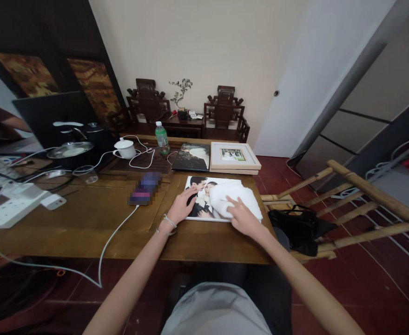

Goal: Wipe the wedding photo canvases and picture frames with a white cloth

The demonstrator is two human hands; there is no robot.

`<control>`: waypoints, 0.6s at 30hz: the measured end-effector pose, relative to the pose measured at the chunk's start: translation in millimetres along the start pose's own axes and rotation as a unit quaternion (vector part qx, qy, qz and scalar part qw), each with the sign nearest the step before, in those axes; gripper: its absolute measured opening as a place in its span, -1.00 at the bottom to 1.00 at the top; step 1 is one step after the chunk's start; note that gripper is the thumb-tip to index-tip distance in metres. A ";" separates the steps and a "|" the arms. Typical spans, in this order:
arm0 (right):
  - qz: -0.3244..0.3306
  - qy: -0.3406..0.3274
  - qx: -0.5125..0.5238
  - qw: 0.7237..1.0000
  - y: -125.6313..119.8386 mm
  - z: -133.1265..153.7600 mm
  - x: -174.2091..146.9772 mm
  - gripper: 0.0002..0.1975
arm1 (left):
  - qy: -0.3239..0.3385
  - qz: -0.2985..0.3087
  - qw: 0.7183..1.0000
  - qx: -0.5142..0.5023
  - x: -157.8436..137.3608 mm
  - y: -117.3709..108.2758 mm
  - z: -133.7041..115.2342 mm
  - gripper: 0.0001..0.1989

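Note:
A photo panel (200,204) showing a couple lies flat near the table's front edge. My left hand (183,203) rests on its left side, fingers stretched out over the print. Covering much of the panel's right part is a folded white cloth (248,200). On top of this cloth lies my right hand (242,216), its visible fingers extended and apart, pressing at the cloth's near left part. The cloth hides the panel beneath it.
Behind the panel are a dark photo panel (191,157) and a white picture frame (235,156). A green-labelled bottle (161,138), lidded white cup (124,149), cabled phone (144,188) and power strip (12,204) stand leftward. A black bag (295,228) sits by the bamboo rack (375,195).

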State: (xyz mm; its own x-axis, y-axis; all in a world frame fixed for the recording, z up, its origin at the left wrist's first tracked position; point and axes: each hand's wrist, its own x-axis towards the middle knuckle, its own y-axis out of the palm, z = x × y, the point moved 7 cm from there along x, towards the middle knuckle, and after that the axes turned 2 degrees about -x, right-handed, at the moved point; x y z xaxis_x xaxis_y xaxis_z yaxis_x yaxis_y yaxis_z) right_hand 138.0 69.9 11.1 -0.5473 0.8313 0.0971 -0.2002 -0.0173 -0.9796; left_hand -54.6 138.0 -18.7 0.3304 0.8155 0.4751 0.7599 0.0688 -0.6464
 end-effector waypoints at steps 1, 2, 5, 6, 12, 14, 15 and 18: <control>-0.003 0.010 -0.005 1.000 -0.8 -9.1 10.9 -0.57 | 0.000 -0.001 1.000 -0.001 0.0 -0.3 0.0 -0.67; -0.006 0.020 -0.009 1.000 -1.8 -18.2 21.3 -0.56 | 0.000 -0.001 1.000 -0.002 0.0 -0.7 -0.3 -0.67; -0.020 0.051 -0.016 0.998 -4.0 -42.6 46.2 -0.54 | -0.001 -0.003 1.000 -0.004 0.3 -2.1 -1.9 -0.67; -0.026 0.058 -0.018 0.998 -4.5 -48.6 51.4 -0.53 | -0.001 -0.003 1.000 -0.004 0.4 -2.4 -2.4 -0.67; -0.023 0.036 -0.046 0.998 1.1 -42.4 41.6 -0.56 | 0.001 -0.004 1.000 0.001 0.3 -2.0 -2.4 -0.67; -0.017 0.027 -0.048 0.998 4.5 -27.4 24.3 -0.57 | 0.004 -0.004 1.000 0.001 0.2 -1.4 -2.4 -0.67; -0.014 0.023 -0.048 0.998 6.1 -18.6 14.0 -0.57 | 0.006 -0.003 1.000 0.001 0.2 -1.1 -2.7 -0.67; -0.012 0.009 -0.046 0.999 8.8 10.3 -18.2 -0.58 | 0.009 -0.002 1.000 0.004 0.3 -0.6 -4.0 -0.66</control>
State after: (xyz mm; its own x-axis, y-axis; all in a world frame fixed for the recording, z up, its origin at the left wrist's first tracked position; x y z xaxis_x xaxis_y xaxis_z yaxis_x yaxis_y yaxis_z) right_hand 137.9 48.9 2.5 -0.5285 0.8406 0.1186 -0.1371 0.0533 -0.9891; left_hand -52.8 135.9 -15.8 0.3371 0.8052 0.4878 0.7565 0.0767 -0.6495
